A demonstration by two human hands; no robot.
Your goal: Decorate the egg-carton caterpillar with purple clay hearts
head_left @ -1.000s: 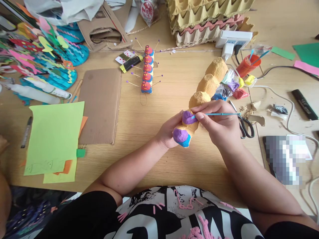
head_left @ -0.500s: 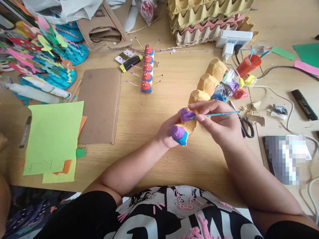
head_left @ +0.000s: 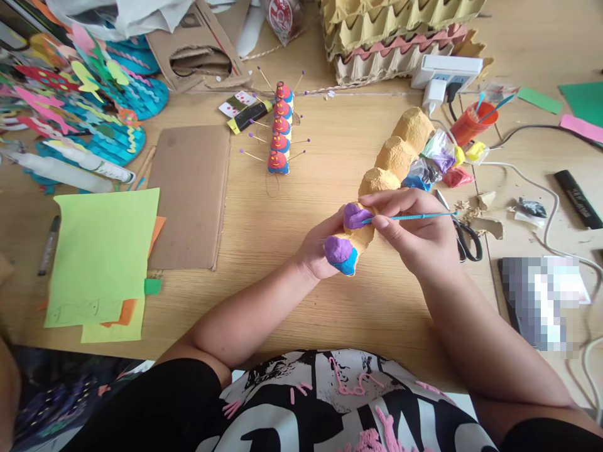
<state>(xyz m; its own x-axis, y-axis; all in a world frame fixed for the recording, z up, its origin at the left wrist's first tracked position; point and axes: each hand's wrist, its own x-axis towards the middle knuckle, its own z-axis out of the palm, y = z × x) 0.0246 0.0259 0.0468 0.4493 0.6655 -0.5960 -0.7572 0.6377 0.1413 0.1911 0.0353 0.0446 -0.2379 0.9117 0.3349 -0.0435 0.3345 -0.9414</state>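
Observation:
My left hand [head_left: 316, 251] is closed around the near end of a yellow egg-carton strip [head_left: 396, 156], which slants up and to the right. Purple clay [head_left: 337, 250] caps its nearest bump, with blue clay [head_left: 347, 263] below that. A second lump of purple clay [head_left: 354, 215] sits on the following bump. My right hand [head_left: 414, 229] pinches a thin blue modelling tool [head_left: 419, 216], its tip against this second lump. The right fingertips also rest close to the strip. Most of my left fingers are hidden beneath it.
A finished clay caterpillar [head_left: 281, 129] with pins stands mid-table. Egg trays [head_left: 396, 37] are stacked at the back. To the right lie bagged clay [head_left: 443, 160], a red cup [head_left: 471, 122] and black scissors [head_left: 471, 242]. Cardboard [head_left: 186, 201] and green paper [head_left: 101, 251] lie left.
The view has shifted very slightly. Both hands keep their hold, and the tool tip stays at the second purple lump, whose surface looks slightly reshaped.

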